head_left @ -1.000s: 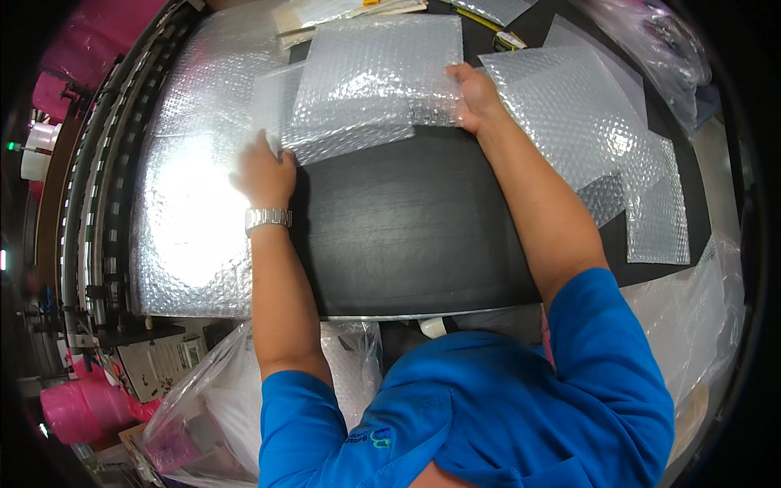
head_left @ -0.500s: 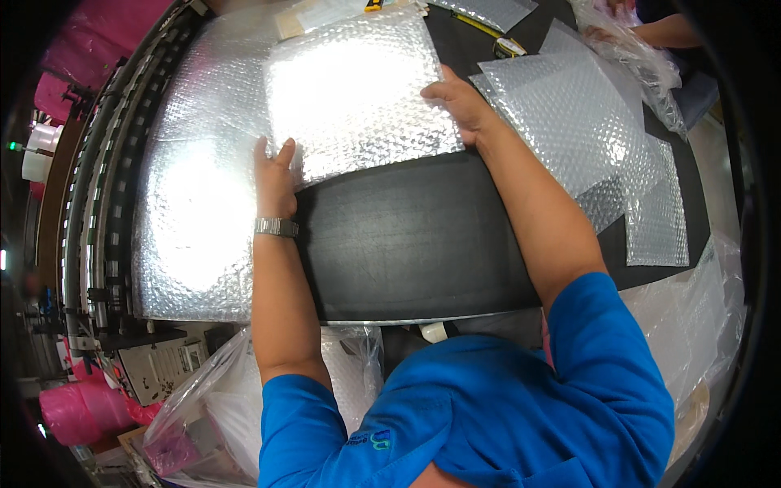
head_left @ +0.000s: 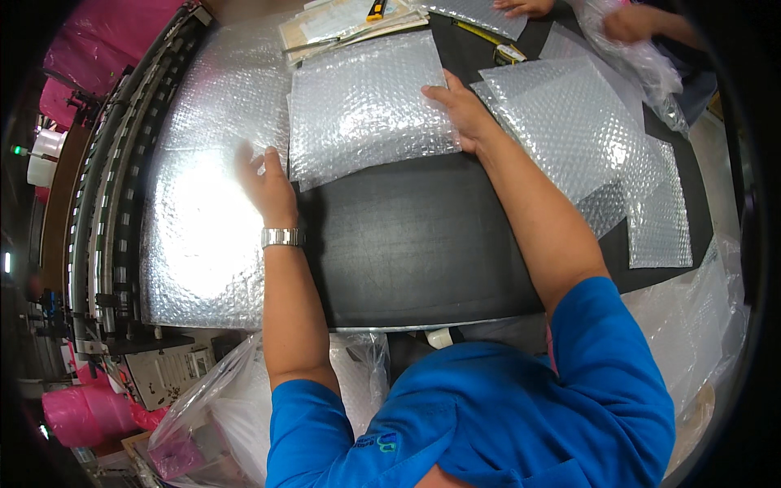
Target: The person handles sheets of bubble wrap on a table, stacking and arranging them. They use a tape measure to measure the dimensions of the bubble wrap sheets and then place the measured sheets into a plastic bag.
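Observation:
A stack of clear bubble wrap sheets (head_left: 366,106) lies on the black table (head_left: 407,244) in front of me. My right hand (head_left: 465,112) grips the stack's right edge, thumb on top and fingers at the side and underneath. Just off the left edge hovers my left hand (head_left: 268,189), open, its fingers apart and slightly blurred, with nothing in them. Beneath it spreads a wide length of shiny bubble wrap (head_left: 203,236) running along the table's left side.
More loose bubble wrap sheets (head_left: 561,122) overlap at the right. Farther back are a tape measure (head_left: 508,54), a yellow cutter (head_left: 377,10) and papers (head_left: 342,28). A co-worker's hands (head_left: 630,23) handle clear plastic at the far right. A roller machine (head_left: 122,195) borders the left.
My left hand has let go of the stack's left edge and moved slightly away. The stack lies flatter, with less glare. A co-worker's hand has appeared at the back.

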The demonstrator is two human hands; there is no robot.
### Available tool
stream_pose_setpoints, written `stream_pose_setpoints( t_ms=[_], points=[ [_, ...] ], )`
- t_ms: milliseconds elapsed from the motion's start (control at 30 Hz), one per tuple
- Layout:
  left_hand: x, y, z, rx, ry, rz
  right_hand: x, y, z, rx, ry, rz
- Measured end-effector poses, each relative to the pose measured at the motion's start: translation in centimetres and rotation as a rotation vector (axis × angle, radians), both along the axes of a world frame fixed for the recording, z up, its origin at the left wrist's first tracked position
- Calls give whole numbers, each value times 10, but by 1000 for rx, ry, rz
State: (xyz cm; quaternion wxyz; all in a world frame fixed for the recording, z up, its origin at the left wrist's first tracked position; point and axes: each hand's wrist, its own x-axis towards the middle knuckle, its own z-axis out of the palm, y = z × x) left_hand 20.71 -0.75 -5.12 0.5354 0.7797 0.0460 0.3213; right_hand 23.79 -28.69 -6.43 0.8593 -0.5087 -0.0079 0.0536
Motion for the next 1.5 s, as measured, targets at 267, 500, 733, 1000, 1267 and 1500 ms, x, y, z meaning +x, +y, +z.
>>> stream_pose_setpoints(
  t_ms=[267, 500, 733, 1000, 1267, 1500],
  points=[
    [2, 6, 0, 0, -71, 32, 8, -4, -11, -27, 5, 23],
    [3, 5, -2, -64, -93, -14, 8, -4, -10, -46, 16, 32],
    [5, 6, -4, -59, -127, -16, 5, -4, -7, -52, 7, 12],
    [1, 0, 1, -111, -167, -89, 1, -2, -1, -36, -7, 13],
    [-19, -11, 7, 92, -256, -276, 1, -1, 1, 30, -12, 24],
    [6, 20, -3, 660, 36, 263, 0, 0, 1, 12, 2, -1]
  ],
)
